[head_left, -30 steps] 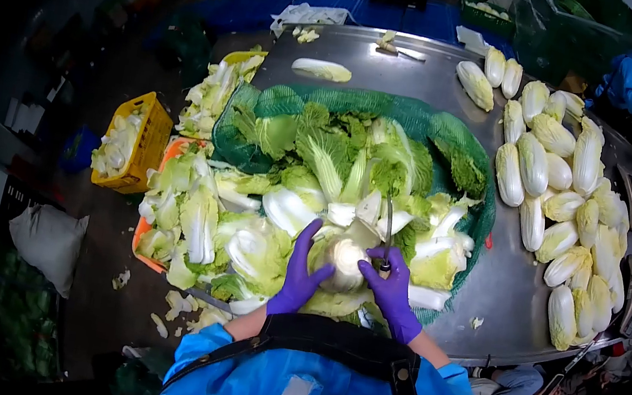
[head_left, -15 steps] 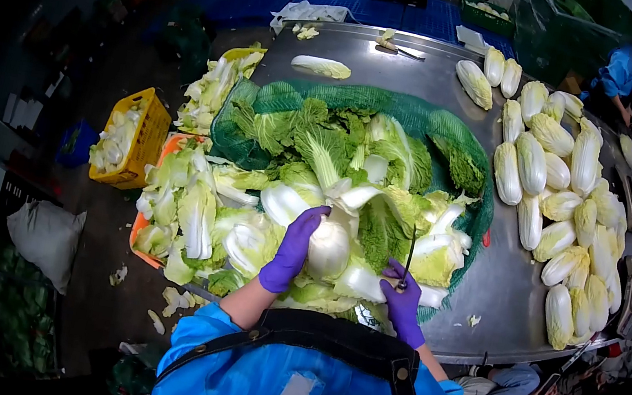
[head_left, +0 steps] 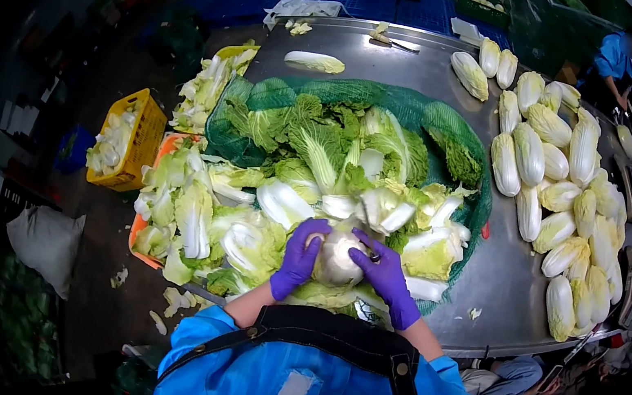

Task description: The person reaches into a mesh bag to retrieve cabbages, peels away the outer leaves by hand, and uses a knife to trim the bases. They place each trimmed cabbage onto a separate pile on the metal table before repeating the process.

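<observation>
A trimmed napa cabbage (head_left: pixel 340 261), its pale round base toward me, is between my two purple-gloved hands. My left hand (head_left: pixel 299 259) curls round its left side, with thumb and fingers against it. On the other side, my right hand (head_left: pixel 386 276) is closed, its fingertips touching the cabbage. A small dark bit of a knife (head_left: pixel 375 256) shows at the right fingers; its blade cannot be made out. Loose cabbage leaves (head_left: pixel 282 202) lie under and around both hands. Beyond them, green outer leaves (head_left: pixel 315 152) fill an open green mesh bag (head_left: pixel 470 139).
Many trimmed cabbages (head_left: pixel 532 155) are piled on the right of the metal table (head_left: pixel 427 70). Another knife (head_left: pixel 401 44) lies at the far edge. Leaf-filled crates, one yellow (head_left: pixel 145 139), stand at left. A co-worker in blue (head_left: pixel 617 59) is at far right.
My right hand has moved up and left onto the cabbage, and the upright knife blade no longer shows. The cabbage has shifted slightly right, with its leaves now folded away from me.
</observation>
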{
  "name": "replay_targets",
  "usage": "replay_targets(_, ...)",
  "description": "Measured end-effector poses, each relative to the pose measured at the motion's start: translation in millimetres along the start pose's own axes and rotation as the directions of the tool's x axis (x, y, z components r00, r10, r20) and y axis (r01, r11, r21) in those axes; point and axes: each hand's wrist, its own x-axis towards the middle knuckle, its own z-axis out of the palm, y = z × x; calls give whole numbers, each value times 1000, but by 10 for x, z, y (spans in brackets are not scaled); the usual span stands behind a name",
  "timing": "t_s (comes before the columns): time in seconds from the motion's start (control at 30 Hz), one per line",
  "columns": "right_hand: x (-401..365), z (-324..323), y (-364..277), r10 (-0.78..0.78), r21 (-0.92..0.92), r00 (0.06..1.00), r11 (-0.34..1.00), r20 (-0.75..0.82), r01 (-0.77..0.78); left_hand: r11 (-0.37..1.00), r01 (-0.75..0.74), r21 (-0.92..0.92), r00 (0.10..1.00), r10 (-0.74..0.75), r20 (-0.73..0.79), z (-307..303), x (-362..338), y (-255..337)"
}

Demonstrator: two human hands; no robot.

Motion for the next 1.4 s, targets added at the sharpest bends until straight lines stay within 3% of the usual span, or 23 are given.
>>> replay_targets(0.03, -23, -16, -50, 83, 56, 996, 995, -22, -81, 959, -96, 267, 995, 90, 37, -131, -18, -98)
replay_targets(0.07, -47, -75, -155, 116, 122, 993, 986, -19, -113, 946, 3, 323, 986, -58, 158, -319, -88, -312)
replay_targets(0.13, -38, -213, -97, 189, 196, 981, 964, -37, -178, 795, -123, 593, 953, -71, 294, -621, -236, -503)
replay_targets(0.27, -43, -220, 36, 187, 289, 979, 945, -85, -155, 708, -112, 697, 943, -146, 300, -584, -115, -87)
replay_targets(0.33, -105, -113, -59, 172, 217, 982, 964, -79, -152, 874, -163, 458, 969, 55, 239, -354, 109, 267)
replay_targets(0.4, -186, 15, -261, 164, 120, 985, 980, -53, -157, 968, -12, 251, 988, -27, 154, -54, 129, 516)
replay_targets(0.43, -177, 50, -175, 113, 98, 994, 989, -12, -111, 974, 36, 226, 975, -84, 207, 42, 94, 443)
replay_targets(0.47, -136, 111, -21, -63, 40, 997, 997, -45, 65, 977, 181, 117, 940, -207, 270, 124, 38, 366)
replay_targets(0.53, -153, 81, -106, 104, 98, 995, 990, -6, -103, 949, 313, -35, 883, -278, 379, 71, 73, 430)
replay_targets(0.57, -116, 85, -52, 106, 99, 994, 990, -10, -105, 949, 314, -36, 881, -277, 383, 60, 67, 402)
replay_targets(0.63, -50, 118, -47, -88, 94, 980, 990, -176, 105, 995, 100, 24, 906, -101, 412, 62, -30, 293)
replay_targets(0.67, -53, 18, -94, 114, 104, 985, 990, -131, -100, 995, 101, 25, 906, -103, 411, 66, -76, 237)
replay_targets(0.77, -2, -55, -112, 171, 204, 982, 967, -78, -153, 987, 158, -6, 918, -145, 368, 84, -114, 178)
replay_targets(0.83, -65, -59, -231, 193, -37, 979, 981, 71, -191, 981, 187, -43, 920, -160, 358, 87, -48, 246)
replay_targets(0.87, -67, -53, -228, 194, -38, 979, 981, 69, -191, 972, 220, -79, 922, -180, 344, 78, -10, 262)
replay_targets(0.93, -46, -27, -173, -10, 189, 995, 982, 96, -8, 938, 328, -113, 892, -267, 366, -46, 79, 287)
replay_targets(0.97, 57, -39, 36, -93, 424, 990, 905, 107, 39, 954, 286, -91, 904, -238, 354, -125, 115, 299)
replay_targets(1.0, 85, -104, 54, -78, 481, 995, 876, 64, 38, 968, 242, -66, 916, -206, 345, -229, 151, 312)
replay_targets(1.07, 163, -231, 292, -108, 414, 993, 907, 38, 83, 939, 258, -225, 932, -181, 314, -445, 246, 414)
replay_targets(1.1, 101, -247, 184, 50, 387, 996, 919, 68, -72, 929, 207, -308, 950, -116, 290, -539, 286, 475)
replay_targets(1.2, 154, -186, 375, 11, 329, 1000, 944, 21, -17, 854, 80, -514, 969, 55, 242, -770, 429, 631)
replay_targets(1.37, 222, -163, 522, 35, 233, 999, 972, -2, -34, 798, 29, -602, 978, 100, 181, -1005, 515, 531)
replay_targets(1.4, 288, -160, 709, 2, 167, 999, 986, -48, 6, 679, 28, -733, 978, 132, 160, -1084, 543, 522)
